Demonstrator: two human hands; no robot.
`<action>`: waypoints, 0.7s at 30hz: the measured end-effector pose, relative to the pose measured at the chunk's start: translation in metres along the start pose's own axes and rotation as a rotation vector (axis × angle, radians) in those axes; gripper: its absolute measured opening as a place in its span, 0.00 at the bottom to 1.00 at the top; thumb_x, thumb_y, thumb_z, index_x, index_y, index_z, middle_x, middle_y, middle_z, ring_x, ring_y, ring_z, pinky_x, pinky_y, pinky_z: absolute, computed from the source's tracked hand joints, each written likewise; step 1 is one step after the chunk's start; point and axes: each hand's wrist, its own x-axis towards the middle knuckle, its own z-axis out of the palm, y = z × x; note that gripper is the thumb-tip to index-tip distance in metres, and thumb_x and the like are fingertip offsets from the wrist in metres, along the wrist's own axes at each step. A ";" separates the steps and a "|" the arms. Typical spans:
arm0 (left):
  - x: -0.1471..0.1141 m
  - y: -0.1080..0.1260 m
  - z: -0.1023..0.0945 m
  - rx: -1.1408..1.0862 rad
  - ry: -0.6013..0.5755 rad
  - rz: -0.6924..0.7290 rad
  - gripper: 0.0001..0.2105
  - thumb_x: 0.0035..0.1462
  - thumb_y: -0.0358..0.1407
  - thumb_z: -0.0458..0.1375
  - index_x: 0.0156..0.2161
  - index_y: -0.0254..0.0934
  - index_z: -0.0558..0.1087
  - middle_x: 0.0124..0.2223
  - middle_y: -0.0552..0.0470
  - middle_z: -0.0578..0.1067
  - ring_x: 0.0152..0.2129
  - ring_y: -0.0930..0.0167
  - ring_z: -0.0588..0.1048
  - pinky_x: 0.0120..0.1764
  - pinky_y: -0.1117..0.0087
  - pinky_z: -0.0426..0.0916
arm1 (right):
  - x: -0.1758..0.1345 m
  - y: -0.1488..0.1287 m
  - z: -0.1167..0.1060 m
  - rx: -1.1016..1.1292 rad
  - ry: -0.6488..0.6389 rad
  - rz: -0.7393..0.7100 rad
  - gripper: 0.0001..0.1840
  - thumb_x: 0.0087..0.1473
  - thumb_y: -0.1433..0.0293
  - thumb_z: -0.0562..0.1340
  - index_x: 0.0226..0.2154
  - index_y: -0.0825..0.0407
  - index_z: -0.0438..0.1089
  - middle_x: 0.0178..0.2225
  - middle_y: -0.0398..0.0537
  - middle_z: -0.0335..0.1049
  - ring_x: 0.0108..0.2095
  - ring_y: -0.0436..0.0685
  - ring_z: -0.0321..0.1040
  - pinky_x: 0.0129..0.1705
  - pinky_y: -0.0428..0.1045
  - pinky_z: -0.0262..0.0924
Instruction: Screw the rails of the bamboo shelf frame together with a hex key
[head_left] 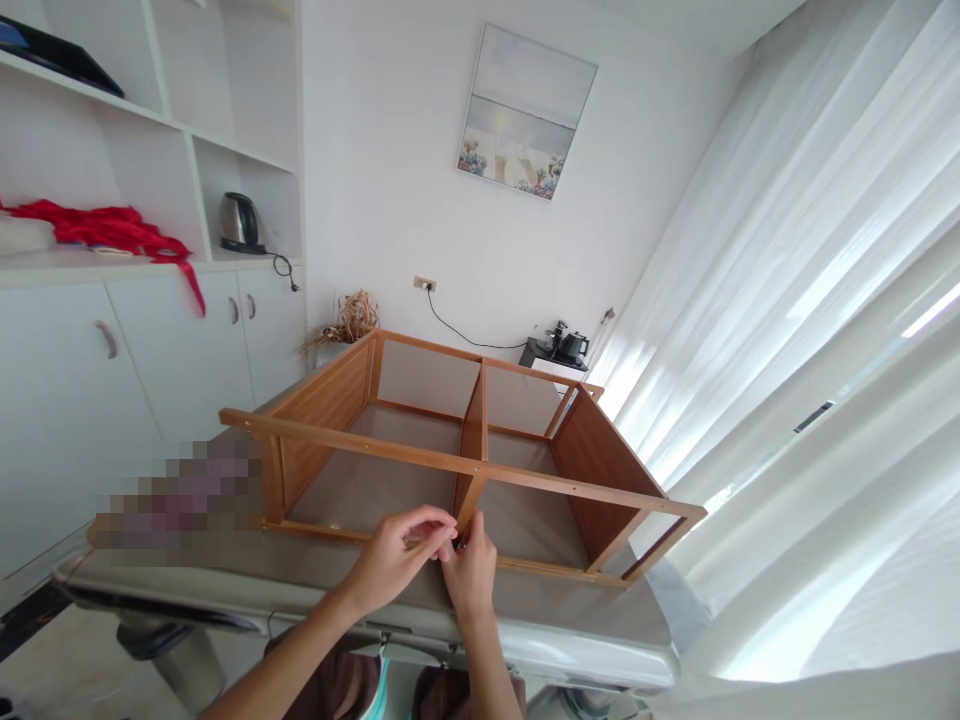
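Observation:
A brown wooden shelf frame [420,459] lies on its side on the grey table [600,612], its side rails joined by panels at the left, middle and right. Both of my hands meet at the near edge of its middle panel [470,500]. My left hand [405,545] has thumb and fingertips pinched together beside that panel; whatever they pinch is too small to make out. My right hand [471,570] is closed against the lower near rail under the panel, and its fingertips are partly hidden, so what it grips does not show.
A blurred patch [187,495] covers something at the table's left end. White cabinets [172,350] with a kettle [240,222] and red cloth [112,230] stand left. Dried plants [352,318] are behind the frame. White curtains [810,350] hang right, near a small black-topped stand [555,360].

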 end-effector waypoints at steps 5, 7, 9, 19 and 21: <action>-0.002 0.002 0.005 0.046 -0.005 0.014 0.14 0.63 0.45 0.61 0.48 0.39 0.79 0.40 0.46 0.82 0.37 0.66 0.82 0.43 0.66 0.79 | -0.001 0.006 0.001 0.065 -0.044 0.012 0.15 0.62 0.60 0.57 0.46 0.52 0.66 0.24 0.42 0.74 0.24 0.57 0.73 0.25 0.45 0.56; 0.000 0.003 0.005 0.128 -0.003 0.044 0.14 0.61 0.43 0.64 0.49 0.41 0.79 0.45 0.46 0.82 0.40 0.66 0.81 0.47 0.66 0.79 | -0.001 0.007 0.001 0.087 -0.060 0.015 0.15 0.61 0.61 0.57 0.48 0.52 0.65 0.26 0.43 0.75 0.25 0.57 0.74 0.26 0.46 0.58; 0.005 0.006 0.004 0.188 0.022 0.080 0.13 0.61 0.43 0.64 0.49 0.42 0.79 0.46 0.47 0.82 0.40 0.66 0.81 0.47 0.66 0.79 | -0.001 0.006 0.001 0.098 -0.064 0.021 0.16 0.62 0.60 0.58 0.48 0.52 0.65 0.26 0.42 0.75 0.25 0.57 0.74 0.26 0.46 0.58; 0.020 0.032 0.010 0.201 0.101 0.297 0.10 0.67 0.38 0.59 0.47 0.39 0.80 0.40 0.48 0.83 0.32 0.71 0.82 0.40 0.71 0.80 | 0.000 0.004 0.002 0.099 -0.045 0.033 0.16 0.64 0.58 0.59 0.48 0.52 0.67 0.25 0.41 0.75 0.24 0.56 0.74 0.27 0.45 0.60; 0.023 0.037 0.013 0.186 0.116 0.341 0.09 0.67 0.37 0.58 0.47 0.38 0.80 0.40 0.48 0.84 0.31 0.71 0.82 0.39 0.72 0.80 | 0.000 0.004 0.002 0.102 -0.047 0.031 0.16 0.64 0.59 0.59 0.48 0.51 0.67 0.25 0.41 0.75 0.24 0.56 0.73 0.27 0.45 0.60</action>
